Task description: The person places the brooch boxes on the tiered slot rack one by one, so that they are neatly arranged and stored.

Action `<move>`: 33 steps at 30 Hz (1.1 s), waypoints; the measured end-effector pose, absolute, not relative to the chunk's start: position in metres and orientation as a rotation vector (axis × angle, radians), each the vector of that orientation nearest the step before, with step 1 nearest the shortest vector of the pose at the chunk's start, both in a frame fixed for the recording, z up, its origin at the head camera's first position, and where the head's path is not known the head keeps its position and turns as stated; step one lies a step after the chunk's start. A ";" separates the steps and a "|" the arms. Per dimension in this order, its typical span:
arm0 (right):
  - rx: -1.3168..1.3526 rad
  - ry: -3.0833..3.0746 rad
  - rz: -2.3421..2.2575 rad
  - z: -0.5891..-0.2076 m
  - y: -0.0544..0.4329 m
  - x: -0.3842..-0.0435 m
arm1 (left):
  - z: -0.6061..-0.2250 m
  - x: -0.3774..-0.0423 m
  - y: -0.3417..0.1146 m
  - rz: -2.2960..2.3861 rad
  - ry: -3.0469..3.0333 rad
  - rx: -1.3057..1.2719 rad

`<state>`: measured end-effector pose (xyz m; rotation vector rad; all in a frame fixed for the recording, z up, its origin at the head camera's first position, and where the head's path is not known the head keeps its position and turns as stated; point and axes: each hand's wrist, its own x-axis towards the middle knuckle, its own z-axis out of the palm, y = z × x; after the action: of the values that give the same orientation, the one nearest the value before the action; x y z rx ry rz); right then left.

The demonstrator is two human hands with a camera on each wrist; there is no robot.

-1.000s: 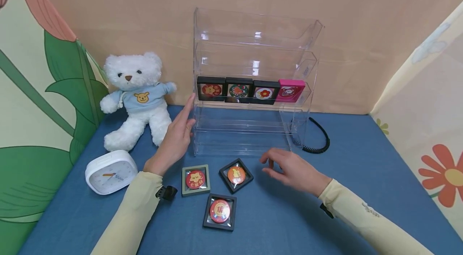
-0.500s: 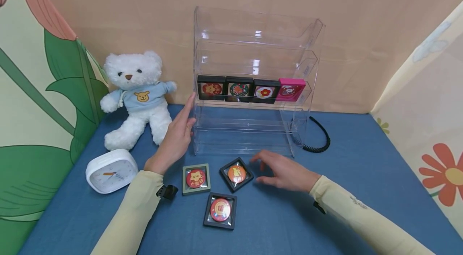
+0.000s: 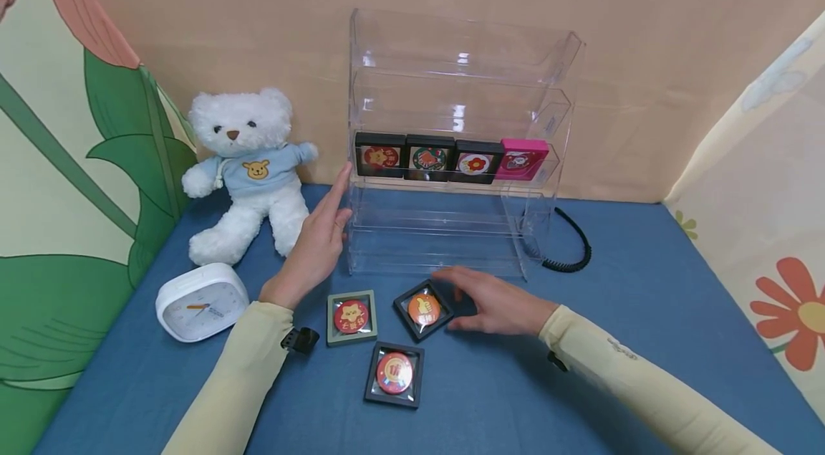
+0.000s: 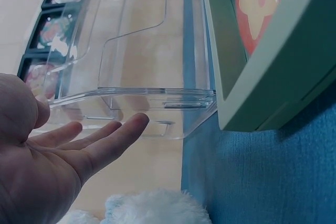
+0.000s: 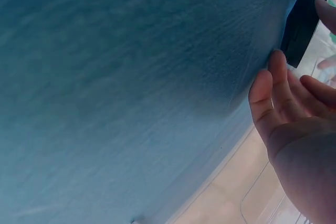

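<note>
Left hand spread beside the clear rack; right hand, thumb and fingers parted, at the orange-badge frame; best pinch it squarely by opposite edges.

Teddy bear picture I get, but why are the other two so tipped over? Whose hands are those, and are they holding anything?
There's no robot here, just one person's two bare hands. The big picture comes from a camera on the person's head, looking forward and down. The tipped ones come from a little camera on each wrist, so they tilt with the arms.

On the blue cloth are the white teddy bear, a white clock, a clear rack, a curly black cord and three framed badges. Four more frames stand in the rack.

Neither hand holds anything up. The left hand lies along the rack's side. The right hand is by the orange badge; I can't tell whether it touches the frame.
</note>
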<state>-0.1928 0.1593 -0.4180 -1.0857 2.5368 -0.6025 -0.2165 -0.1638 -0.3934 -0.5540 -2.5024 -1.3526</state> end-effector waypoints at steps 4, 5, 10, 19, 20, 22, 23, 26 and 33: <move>-1.126 2.517 -0.593 -0.418 0.155 -0.195 | -0.394 -0.218 -0.164 -1.357 -2.493 -0.563; -1.133 2.513 -0.590 -0.418 0.154 -0.195 | -0.395 -0.218 -0.164 -1.358 -2.492 -0.563; -1.138 2.499 -0.567 -0.417 0.151 -0.197 | -0.395 -0.218 -0.164 -1.362 -2.488 -0.568; -1.117 2.485 -0.618 -0.419 0.153 -0.197 | -0.394 -0.217 -0.164 -1.365 -2.480 -0.571; -1.117 2.486 -0.629 -0.420 0.154 -0.197 | -0.394 -0.217 -0.164 -1.361 -2.482 -0.570; -1.116 2.491 -0.653 -0.421 0.154 -0.196 | -0.395 -0.217 -0.164 -1.358 -2.486 -0.567; -1.114 2.493 -0.671 -0.421 0.155 -0.195 | -0.395 -0.217 -0.164 -1.355 -2.487 -0.566; -1.109 2.490 -0.733 -0.422 0.155 -0.192 | -0.395 -0.217 -0.164 -1.354 -2.491 -0.563; -1.093 2.452 -0.858 -0.421 0.157 -0.187 | -0.393 -0.216 -0.163 -1.375 -2.496 -0.556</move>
<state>-0.1865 0.1568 -0.4215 -1.0931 2.4518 -0.8576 -0.2158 -0.1633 -0.3933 -0.5562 -2.4962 -1.3749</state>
